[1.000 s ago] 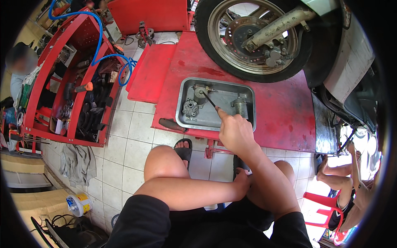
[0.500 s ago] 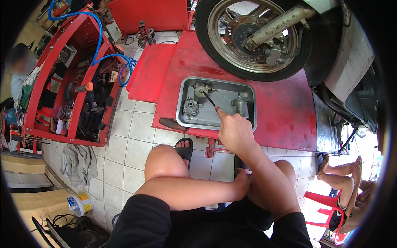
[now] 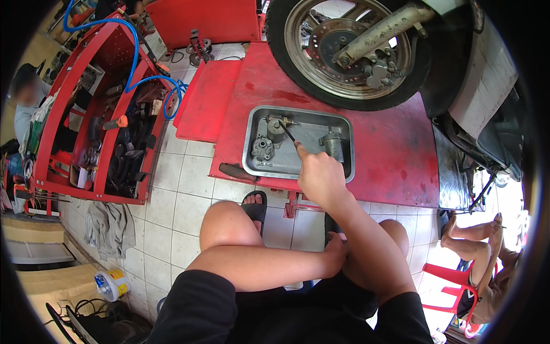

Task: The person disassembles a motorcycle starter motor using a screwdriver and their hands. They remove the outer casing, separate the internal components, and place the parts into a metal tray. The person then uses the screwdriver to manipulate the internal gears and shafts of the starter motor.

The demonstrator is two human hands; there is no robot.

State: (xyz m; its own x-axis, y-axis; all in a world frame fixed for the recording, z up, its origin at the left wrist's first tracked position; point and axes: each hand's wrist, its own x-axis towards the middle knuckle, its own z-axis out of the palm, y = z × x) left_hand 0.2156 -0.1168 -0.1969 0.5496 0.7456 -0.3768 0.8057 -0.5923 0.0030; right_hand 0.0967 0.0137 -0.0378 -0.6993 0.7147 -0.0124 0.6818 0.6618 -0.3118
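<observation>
My right hand [image 3: 322, 176] is closed round a thin dark rod-like tool [image 3: 288, 132], its index finger stretched along it. The tool's far tip meets the top of a cylindrical metal part [image 3: 277, 129] in a shallow metal tray [image 3: 351, 150]. Beside that part lies a round metal housing [image 3: 263, 147] with holes, with small bolts [image 3: 264, 164] below it. A second cylindrical metal part [image 3: 332, 144] rests at the tray's right side. My left hand [image 3: 334, 256] lies by my right thigh, beneath the right forearm; its fingers are mostly hidden.
The tray sits on a red platform [image 3: 389, 155] under a motorcycle's wheel [image 3: 278, 54]. A dark handle-shaped object [image 3: 236, 172] lies at its near edge. At left stands a red tool cart [image 3: 100, 195] with a blue hose [image 3: 136, 43]. A person sits on a red chair [image 3: 452, 275] at right.
My right hand and the tool have shifted slightly left and away from me, the tip staying at the cylindrical part. My left hand has kept its place.
</observation>
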